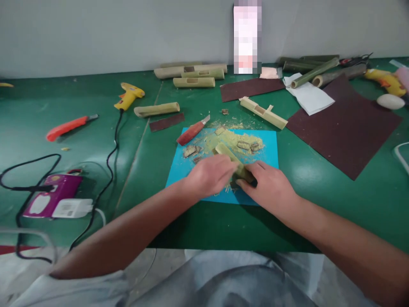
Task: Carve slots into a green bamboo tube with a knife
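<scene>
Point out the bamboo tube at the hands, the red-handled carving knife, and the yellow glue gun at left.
Bamboo tube (pixel 226 152): head view, on its exposed far end.
Red-handled carving knife (pixel 191 133): head view, on its handle.
Yellow glue gun (pixel 129 94): head view, on its body.

It looked like a craft workshop: pale shavings (pixel 228 138) littered a blue mat (pixel 271 147) just beyond the right hand (pixel 273 181)'s grip, with a red-handled knife (pixel 193 133) left of it, a yellow glue gun (pixel 130 95) farther left, and notched bamboo tubes (pixel 206 82) well beyond.
</scene>
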Demonstrator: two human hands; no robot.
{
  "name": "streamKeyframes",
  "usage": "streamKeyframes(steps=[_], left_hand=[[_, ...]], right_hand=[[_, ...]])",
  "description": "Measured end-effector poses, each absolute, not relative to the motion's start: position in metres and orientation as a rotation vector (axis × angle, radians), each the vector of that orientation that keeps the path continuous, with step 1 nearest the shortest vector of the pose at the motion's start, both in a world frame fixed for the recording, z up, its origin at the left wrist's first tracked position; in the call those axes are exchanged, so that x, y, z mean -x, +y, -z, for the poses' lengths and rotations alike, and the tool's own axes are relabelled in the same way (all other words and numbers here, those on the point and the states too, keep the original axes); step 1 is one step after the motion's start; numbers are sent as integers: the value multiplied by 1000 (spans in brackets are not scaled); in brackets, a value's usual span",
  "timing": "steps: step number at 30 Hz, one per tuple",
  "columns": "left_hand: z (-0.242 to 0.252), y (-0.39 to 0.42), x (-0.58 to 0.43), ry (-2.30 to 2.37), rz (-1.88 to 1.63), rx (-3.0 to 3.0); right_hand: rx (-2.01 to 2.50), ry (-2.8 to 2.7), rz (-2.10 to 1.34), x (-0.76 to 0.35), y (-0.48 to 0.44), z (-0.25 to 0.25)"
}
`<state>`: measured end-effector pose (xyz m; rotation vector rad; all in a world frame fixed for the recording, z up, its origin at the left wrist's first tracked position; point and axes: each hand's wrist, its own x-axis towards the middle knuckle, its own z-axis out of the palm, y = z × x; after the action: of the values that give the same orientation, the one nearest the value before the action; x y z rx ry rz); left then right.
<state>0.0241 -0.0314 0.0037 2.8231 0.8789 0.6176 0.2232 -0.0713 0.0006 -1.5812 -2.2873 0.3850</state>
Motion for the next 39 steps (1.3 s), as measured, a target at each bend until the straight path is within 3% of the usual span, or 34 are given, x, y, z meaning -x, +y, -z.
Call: streamKeyframes(steps=[14,19,33,37,39], left_hand=[[1,-30,-25,759,-715,-2787],[2,-26,-21,979,-783,-2864],[0,-33,-23,807,-634,-2931],[0,-29,-20,1077,-774,-2883],[0,-30,-20,984,-694,-2890]], right_hand=[[1537,-2384,-319,-225,-77,-3],[1533,-2364,-386,-227,-77,-4],[1544,-2360,-299,-224,-80,0],[1563,-2343,-274,-223,-80,0],[1555,-2358,-279,-223,-80,-1]])
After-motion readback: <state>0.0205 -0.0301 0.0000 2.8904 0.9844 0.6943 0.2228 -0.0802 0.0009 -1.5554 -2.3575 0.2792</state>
